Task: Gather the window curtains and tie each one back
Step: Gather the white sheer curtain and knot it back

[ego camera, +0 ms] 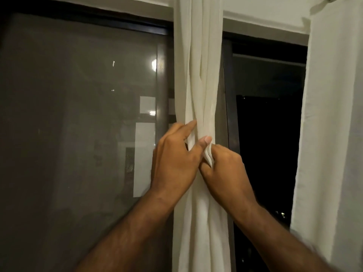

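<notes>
As left hand, right hand clutch curtain

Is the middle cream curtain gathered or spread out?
Gathered: the cream fabric curtain hangs as one narrow bunch of folds, gripped by the left hand and right hand. No tie visible.

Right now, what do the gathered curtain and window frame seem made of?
The gathered curtain looks like thin, matte cream cloth: it hangs in soft, creased folds. The window frame looks dark and smooth, perhaps painted metal; dim light leaves that open.
</notes>
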A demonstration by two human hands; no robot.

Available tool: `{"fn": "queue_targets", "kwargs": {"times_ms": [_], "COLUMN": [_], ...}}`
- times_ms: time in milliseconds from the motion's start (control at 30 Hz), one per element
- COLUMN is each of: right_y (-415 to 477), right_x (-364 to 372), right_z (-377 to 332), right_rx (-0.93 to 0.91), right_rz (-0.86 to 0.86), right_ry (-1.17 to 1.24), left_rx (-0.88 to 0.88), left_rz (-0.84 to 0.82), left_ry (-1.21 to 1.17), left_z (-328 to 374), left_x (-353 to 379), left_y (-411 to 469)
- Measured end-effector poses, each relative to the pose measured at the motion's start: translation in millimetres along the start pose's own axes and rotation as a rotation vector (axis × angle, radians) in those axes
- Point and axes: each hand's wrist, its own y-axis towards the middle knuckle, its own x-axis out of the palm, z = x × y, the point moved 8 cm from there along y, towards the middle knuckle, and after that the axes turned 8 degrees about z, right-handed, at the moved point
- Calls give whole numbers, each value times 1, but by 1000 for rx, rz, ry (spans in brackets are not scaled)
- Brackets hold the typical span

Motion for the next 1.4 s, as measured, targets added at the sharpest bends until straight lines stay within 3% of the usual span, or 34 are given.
{"fn": "queue_targets", "kwargs": {"times_ms": [167, 233, 367, 433, 500, 634, 800, 1034, 1200, 1300, 1400], "right_y": [-7, -12, -45, -59, -64, -73, -104, -168, -201, -215, -219], "right_x": [0, 0, 29, 38, 35, 26, 37, 57, 65, 72, 76], "right_z": [5, 9, 23, 28, 39, 66, 85, 93, 87, 90, 99], "right_rx": [60, 88, 298, 266, 271, 395, 410, 470, 604, 584, 538], "right_rz": [-17, -28, -311, -366, -292, -195, -279, -495, -731, -801, -768], "right_ry": [39, 183, 604, 583, 499, 420, 299, 423, 743, 766, 691], "left_rx": [-74, -112, -295, -370, -390, -336, -474, -630, -656, -675, -759], "left_rz": [-37, -55, -139, -240, -328, -346, -381, -741, -601, -546, -512], "left_ry": [-64, -89, -227, -314, -377, -217, 17, 9, -98, -15, -30], "left_z": [2, -1, -20, -27, -34, -61, -103, -121, -127, -134, -143], "left_x": [11, 12, 20, 28, 30, 11, -4, 33, 30, 22, 13], "left_y": [-8, -13, -28, -37, -48, -75, -152, -254, -252, -244, -241]}}
